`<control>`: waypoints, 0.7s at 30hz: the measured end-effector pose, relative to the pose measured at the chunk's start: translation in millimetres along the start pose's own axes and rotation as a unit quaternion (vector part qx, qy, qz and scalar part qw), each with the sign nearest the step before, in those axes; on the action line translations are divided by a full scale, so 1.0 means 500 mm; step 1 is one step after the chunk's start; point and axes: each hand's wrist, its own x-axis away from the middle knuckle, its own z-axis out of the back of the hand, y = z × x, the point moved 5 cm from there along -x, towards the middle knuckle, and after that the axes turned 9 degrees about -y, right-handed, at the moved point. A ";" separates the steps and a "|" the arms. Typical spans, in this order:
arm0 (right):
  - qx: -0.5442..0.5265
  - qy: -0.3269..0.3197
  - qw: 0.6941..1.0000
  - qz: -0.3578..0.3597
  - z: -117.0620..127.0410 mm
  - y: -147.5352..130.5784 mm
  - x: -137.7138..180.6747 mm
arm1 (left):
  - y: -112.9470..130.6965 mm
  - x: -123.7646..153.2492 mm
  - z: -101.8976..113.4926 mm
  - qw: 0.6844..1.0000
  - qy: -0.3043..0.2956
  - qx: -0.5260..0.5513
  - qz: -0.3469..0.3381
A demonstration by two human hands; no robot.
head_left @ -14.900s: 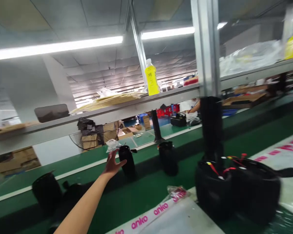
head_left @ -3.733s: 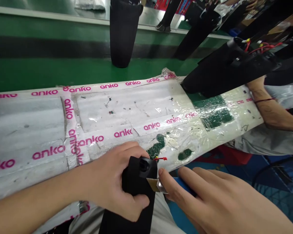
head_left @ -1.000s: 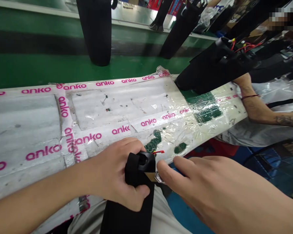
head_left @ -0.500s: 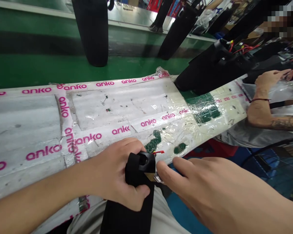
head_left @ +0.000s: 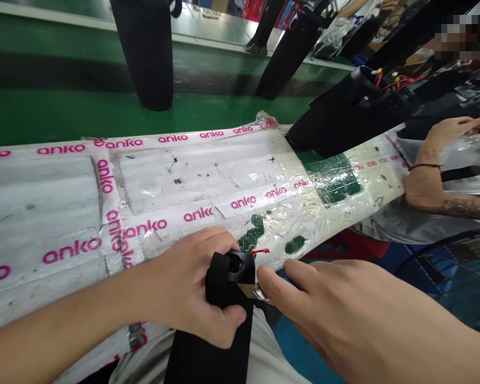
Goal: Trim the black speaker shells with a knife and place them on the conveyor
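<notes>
My left hand (head_left: pixel 196 288) is wrapped round the upper end of a long black part (head_left: pixel 210 354), which leans up from my lap. A black plastic end piece (head_left: pixel 241 268) with an opening caps it, and a short red wire (head_left: pixel 261 250) sticks out behind. In my right hand (head_left: pixel 336 304) is a utility knife (head_left: pixel 259 292), mostly hidden by the fingers. Its blade lies against the part just below the end piece. My right thumb and index finger are pinched close to the blade.
A worktop (head_left: pixel 208 176) covered in taped white sheeting lies ahead. Black parts (head_left: pixel 148 58) stand on the green surface behind it, and another (head_left: pixel 344 112) with red wires leans at right. A co-worker's forearm (head_left: pixel 428 165) is at the right edge, above a red stool (head_left: pixel 356 242).
The black parts at the back have slid slightly left. The co-worker's hands have shifted a little. My hands and the knife are almost unmoved.
</notes>
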 end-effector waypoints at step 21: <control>-0.039 -0.104 0.991 -0.074 0.013 0.000 -0.027 | 0.011 -0.005 -0.013 0.999 0.040 -0.004 -0.032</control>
